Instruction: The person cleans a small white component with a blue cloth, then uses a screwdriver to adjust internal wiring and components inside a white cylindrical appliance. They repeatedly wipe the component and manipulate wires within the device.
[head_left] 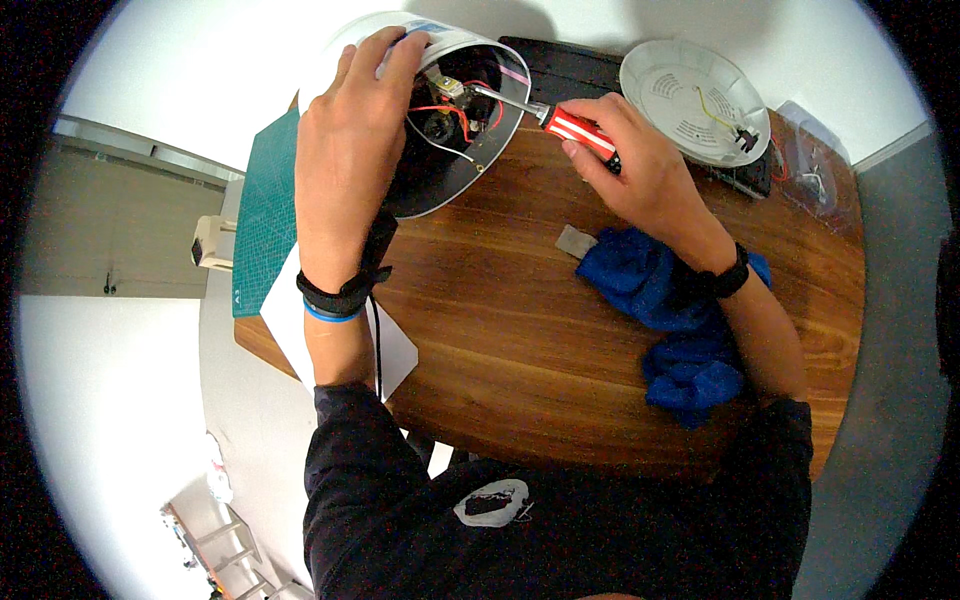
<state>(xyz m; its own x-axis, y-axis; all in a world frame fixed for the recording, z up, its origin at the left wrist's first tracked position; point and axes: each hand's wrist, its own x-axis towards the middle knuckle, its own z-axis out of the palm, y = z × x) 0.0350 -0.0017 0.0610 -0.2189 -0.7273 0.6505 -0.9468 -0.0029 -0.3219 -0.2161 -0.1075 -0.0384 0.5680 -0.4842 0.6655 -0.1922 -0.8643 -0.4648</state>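
A white, round-walled appliance housing point(476, 36) lies on its side at the far left of the table, its open end showing a dark inside. In there I see red wires point(462, 118), a white wire and a small metal-and-white component point(450, 88). My left hand point(350, 150) grips the housing's upper wall, fingers bent over it. My right hand point(640, 165) is closed round the red-and-white handle of a screwdriver point(580, 137). The screwdriver's shaft points left into the open end, its tip close to the component; whether it touches a screw I cannot tell.
A round white vented cover point(690, 100) with a yellow-green wire rests at the back right on a black flat case point(560, 68). Beside it lies a clear plastic bag point(818, 175). A blue cloth point(640, 280) is under my right forearm. A green cutting mat point(265, 220) and white paper point(398, 355) lie left.
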